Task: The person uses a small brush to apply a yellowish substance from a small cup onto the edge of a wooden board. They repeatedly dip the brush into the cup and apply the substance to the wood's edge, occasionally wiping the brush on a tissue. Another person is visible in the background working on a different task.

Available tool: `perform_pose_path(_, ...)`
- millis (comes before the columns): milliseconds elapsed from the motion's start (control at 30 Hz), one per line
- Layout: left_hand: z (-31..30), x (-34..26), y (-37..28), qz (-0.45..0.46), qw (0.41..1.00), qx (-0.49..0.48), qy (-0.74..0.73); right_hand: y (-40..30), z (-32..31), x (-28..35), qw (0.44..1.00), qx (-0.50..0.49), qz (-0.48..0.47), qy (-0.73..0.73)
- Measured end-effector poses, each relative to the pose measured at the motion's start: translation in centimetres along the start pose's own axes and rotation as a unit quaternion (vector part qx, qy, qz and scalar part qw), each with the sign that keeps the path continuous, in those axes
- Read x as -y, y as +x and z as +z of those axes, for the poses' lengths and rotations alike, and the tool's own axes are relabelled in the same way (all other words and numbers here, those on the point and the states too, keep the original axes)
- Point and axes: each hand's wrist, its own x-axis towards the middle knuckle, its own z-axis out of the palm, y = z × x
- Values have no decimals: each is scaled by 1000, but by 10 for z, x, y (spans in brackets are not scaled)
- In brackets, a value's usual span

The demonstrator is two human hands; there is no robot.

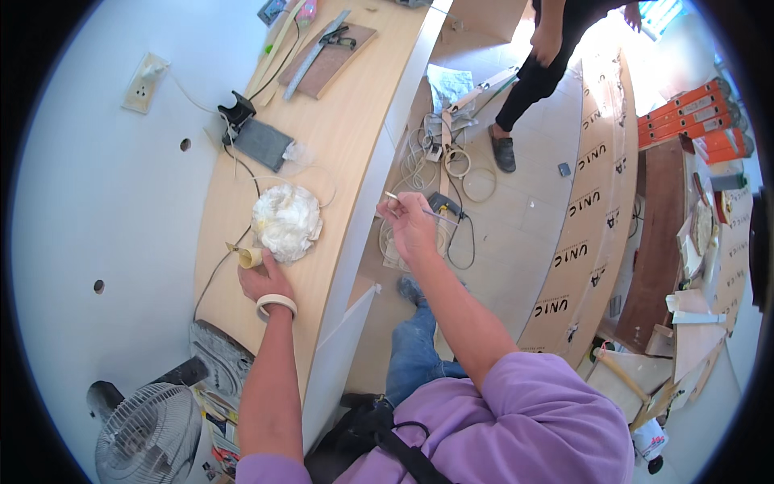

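Observation:
My left hand (266,281) is at the wooden counter top (302,296), its fingers closed around a small pale yellow roll (250,258), probably tape. A thin brownish piece (232,247) sticks out from the roll. A ring of cream tape (276,302) circles my left wrist. Just beyond the fingers lies a crumpled white wad (287,222) with yellowish stains; whether it is cloth or plastic I cannot tell. Out past the counter edge, my right hand (411,227) pinches a thin stick (441,217) with a pale end; its exact kind is unclear.
Farther along the counter are a dark grey flat box (259,144), a brown board (329,60) and a steel ruler (314,57). Cables, a tape ring (457,163) and a power tool (444,204) lie on the floor. Another person's leg (523,91) is nearby. A fan (148,432) stands lower left.

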Motion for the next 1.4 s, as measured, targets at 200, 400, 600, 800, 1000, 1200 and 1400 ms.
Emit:
perform_pose_path(200, -9, 16, 8, 79, 996, -42, -4, 3, 6, 55, 999, 16, -31, -27)
perform_pose_path(400, 27, -94, 52, 183, 971, -32, -149, 22, 11, 99, 995, 32, -94, -21)
perform_pose_path(600, 116, -216, 90, 258, 920, 153, -251, 68, 33, 105, 992, 37, -117, 1)
perform_pose_path(800, 223, -259, 141, 222, 923, 219, -227, 157, 70, 121, 986, 70, -145, 32)
perform_pose_path(1000, 263, -270, 149, 294, 935, 167, -106, 251, 79, 140, 985, 48, -163, 31)
perform_pose_path(1200, 271, -284, 157, 241, 941, 198, -130, 317, 89, 135, 989, 40, -141, 16)
perform_pose_path(1400, 265, -297, 157, 180, 951, 227, -111, 346, 94, 136, 987, 48, -148, -27)
